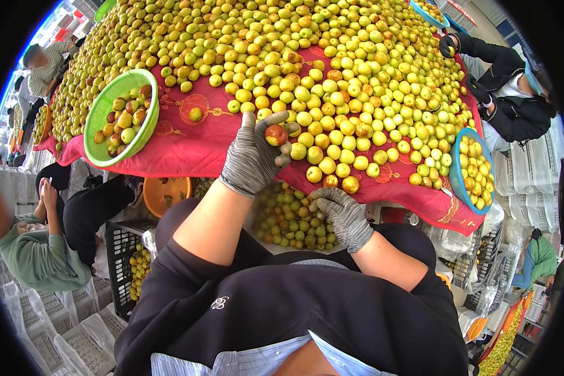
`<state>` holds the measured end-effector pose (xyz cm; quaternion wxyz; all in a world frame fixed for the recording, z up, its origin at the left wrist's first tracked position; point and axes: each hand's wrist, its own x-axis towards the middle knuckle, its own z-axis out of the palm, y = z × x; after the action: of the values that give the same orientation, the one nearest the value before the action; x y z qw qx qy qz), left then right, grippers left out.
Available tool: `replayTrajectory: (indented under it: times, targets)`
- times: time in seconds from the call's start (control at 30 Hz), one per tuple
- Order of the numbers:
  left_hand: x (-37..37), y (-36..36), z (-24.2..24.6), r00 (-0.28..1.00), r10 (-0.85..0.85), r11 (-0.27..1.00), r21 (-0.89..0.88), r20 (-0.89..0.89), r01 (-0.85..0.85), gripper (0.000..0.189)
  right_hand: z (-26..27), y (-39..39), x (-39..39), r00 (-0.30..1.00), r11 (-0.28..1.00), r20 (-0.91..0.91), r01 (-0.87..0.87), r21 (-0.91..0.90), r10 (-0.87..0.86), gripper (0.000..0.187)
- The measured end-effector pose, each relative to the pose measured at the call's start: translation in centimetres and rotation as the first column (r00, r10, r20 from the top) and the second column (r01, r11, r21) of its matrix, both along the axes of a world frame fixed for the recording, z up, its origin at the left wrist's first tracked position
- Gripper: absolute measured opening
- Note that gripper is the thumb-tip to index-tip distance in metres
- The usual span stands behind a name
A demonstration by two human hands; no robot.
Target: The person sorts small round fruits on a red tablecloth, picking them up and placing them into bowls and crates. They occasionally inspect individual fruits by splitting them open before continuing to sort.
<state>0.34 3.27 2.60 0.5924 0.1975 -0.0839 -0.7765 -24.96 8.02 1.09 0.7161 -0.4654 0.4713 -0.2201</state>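
Both my hands wear grey knitted gloves. A red-brown jujube fruit (276, 135) rests in the fingers of my left hand (254, 152), raised over the near edge of the red cloth (192, 145). Lower and to the right, my right hand (342, 217) is bent over a container of green and brownish jujubes (291, 221) at my lap; whether its curled fingers hold a fruit cannot be told. A broad heap of yellow-green jujubes (357, 84) covers much of the cloth. A green plastic basket (91, 117) with redder fruit stands at the left.
At the right cloth edge stands a blue basket (458, 174) of jujubes. An orange basin (186, 192) and a black crate (117, 263) are below the left edge. A person in green (47, 258) sits left; another in black (517, 103) is at the right.
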Motion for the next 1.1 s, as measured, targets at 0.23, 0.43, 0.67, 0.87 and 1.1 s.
replayTrajectory:
  times: [0.23,0.43,0.67,0.87,1.1]
  targets:
    - [-1.5,2.1,2.1,0.966,-0.071,0.996,-0.028,0.249,0.080,0.058,0.4,-2.2,0.5,0.974,0.930,0.188,0.183,-0.319,-0.128,0.026]
    - [3.2,8.8,8.0,0.704,0.115,0.991,-0.131,0.701,-0.031,0.043,-0.7,-3.1,1.2,0.984,0.963,0.110,0.159,-0.218,-0.137,0.019]
    - [11.4,24.7,6.7,-0.257,0.048,0.943,-0.129,0.965,-0.308,0.048,-1.2,-1.0,-0.5,0.997,0.951,0.049,0.079,-0.299,-0.068,0.020]
    - [8.9,32.3,3.7,-0.639,0.093,0.962,-0.235,0.763,-0.139,0.053,-2.2,-0.2,-2.0,0.985,0.949,0.076,0.169,-0.268,-0.154,0.020]
    - [9.6,32.7,2.6,-0.583,0.018,0.935,-0.220,0.812,-0.277,0.030,-3.5,1.0,-2.9,0.986,0.956,0.037,0.166,-0.242,-0.162,0.021]
